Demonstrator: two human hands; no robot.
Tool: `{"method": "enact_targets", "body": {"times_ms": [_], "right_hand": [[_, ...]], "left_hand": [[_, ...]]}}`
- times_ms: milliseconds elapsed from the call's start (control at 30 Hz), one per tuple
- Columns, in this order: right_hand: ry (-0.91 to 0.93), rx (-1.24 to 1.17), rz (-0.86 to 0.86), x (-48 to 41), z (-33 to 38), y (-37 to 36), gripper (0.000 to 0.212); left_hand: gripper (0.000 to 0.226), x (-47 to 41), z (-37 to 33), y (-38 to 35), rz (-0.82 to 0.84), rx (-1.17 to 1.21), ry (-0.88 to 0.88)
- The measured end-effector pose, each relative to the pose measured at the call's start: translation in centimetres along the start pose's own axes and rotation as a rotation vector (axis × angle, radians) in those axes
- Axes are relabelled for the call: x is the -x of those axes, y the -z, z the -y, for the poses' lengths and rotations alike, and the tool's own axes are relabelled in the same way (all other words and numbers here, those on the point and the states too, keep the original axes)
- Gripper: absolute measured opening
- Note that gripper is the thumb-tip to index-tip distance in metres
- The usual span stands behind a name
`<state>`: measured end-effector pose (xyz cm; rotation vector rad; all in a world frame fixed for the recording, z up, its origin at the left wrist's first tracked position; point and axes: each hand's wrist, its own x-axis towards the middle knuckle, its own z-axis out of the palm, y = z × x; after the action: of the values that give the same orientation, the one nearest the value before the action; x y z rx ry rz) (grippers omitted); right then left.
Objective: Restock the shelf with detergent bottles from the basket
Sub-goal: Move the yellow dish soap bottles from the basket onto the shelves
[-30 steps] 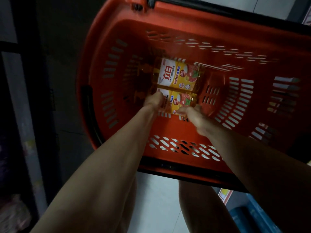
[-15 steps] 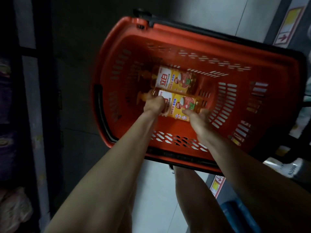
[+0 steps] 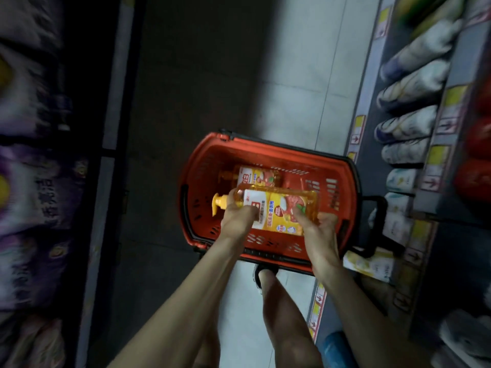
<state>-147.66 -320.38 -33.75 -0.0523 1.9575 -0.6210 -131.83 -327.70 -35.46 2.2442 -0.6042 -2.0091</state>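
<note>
Right now both hands grip one amber, clear-plastic detergent bottle with a yellow pump top and a yellow-and-white label (image 3: 276,208), held above the open red plastic shopping basket with a black rim (image 3: 342,176), which stands on the pale tiled floor (image 3: 297,96). The left hand (image 3: 239,216) is closed round the neck end, just beside the pump; the right hand (image 3: 317,229) clasps the base end, thumb laid across the label and fingers curled under. The bottle lies on its side, long axis running left to right across the body, pump pointing left.

A second amber detergent bottle of the same kind (image 3: 256,176) lies flat on the basket floor beyond the lifted one, pump also to the left, touched by neither hand.

The relation that matters: the grey store shelf with yellow price tags (image 3: 435,155) runs along the right, so the bottle's base end and the right hand are nearer to it, while the pump faces away. Blurred white packs fill the shelf rows visible; where a gap for detergent lies I cannot tell. My judgement is that the bottle would need swinging right and tipping upright, base down, with the right hand leading. Darker shelving with purple packs (image 3: 34,197) stands to the left, too blurred to read.
</note>
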Motion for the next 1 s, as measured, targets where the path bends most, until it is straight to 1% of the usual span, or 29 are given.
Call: {"method": "enact_targets", "body": {"times_ms": [67, 100, 167, 200, 233, 267, 333, 433, 533, 633, 733, 800, 933, 1000], "right_hand": [[0.051, 0.005, 0.01, 2.9, 2.5, 1.5, 0.07], [0.087, -0.006, 0.027, 4.4, 3.8, 2.2, 0.071], [0.143, -0.011, 0.072, 7.1, 6.5, 3.3, 0.086], [0.159, -0.007, 0.098, 8.3, 7.7, 3.9, 0.093], [0.178, -0.001, 0.138, 9.2, 8.9, 4.5, 0.094], [0.205, 0.004, 0.189, 10.1, 10.0, 5.2, 0.088], [0.225, 0.006, 0.284, 12.3, 12.6, 6.7, 0.078], [0.286, 0.001, 0.353, 16.2, 16.3, 8.5, 0.066], [0.358, -0.013, 0.371, 20.3, 19.8, 9.9, 0.066], [0.398, -0.042, 0.441, 24.2, 22.9, 11.2, 0.066], [0.41, -0.092, 0.509, 27.5, 25.1, 12.3, 0.075], [0.415, -0.118, 0.543, 29.2, 26.3, 12.9, 0.079], [0.451, -0.168, 0.593, 32.5, 29.0, 13.5, 0.058], [0.474, -0.208, 0.627, 33.8, 30.4, 13.3, 0.054]], "left_hand": [[0.077, 5.0, -2.5, 0.7, 0.002, 0.044, -0.037], [0.071, 6.8, -3.3, 1.2, 0.0, 0.069, -0.049], [0.064, 10.2, -4.6, 2.3, 0.0, 0.092, -0.073], [0.066, 11.7, -5.3, 2.9, 0.0, 0.09, -0.084], [0.07, 13.2, -5.9, 3.5, 0.0, 0.088, -0.101], [0.074, 14.7, -6.6, 4.2, -0.001, 0.095, -0.112], [0.073, 17.9, -8.1, 5.5, 0.003, 0.109, -0.132], [0.068, 23.1, -10.7, 7.2, -0.01, 0.109, -0.204], [0.067, 28.2, -13.2, 8.8, -0.009, 0.133, -0.276], [0.07, 32.9, -15.1, 10.6, -0.029, 0.112, -0.361], [0.056, 37.9, -16.3, 11.8, -0.055, 0.113, -0.478], [0.052, 40.6, -16.6, 12.4, -0.077, 0.127, -0.561], [0.052, 45.2, -17.1, 13.4, -0.169, 0.181, -0.736], [0.048, 47.2, -17.3, 13.6, -0.228, 0.262, -0.804]]}}
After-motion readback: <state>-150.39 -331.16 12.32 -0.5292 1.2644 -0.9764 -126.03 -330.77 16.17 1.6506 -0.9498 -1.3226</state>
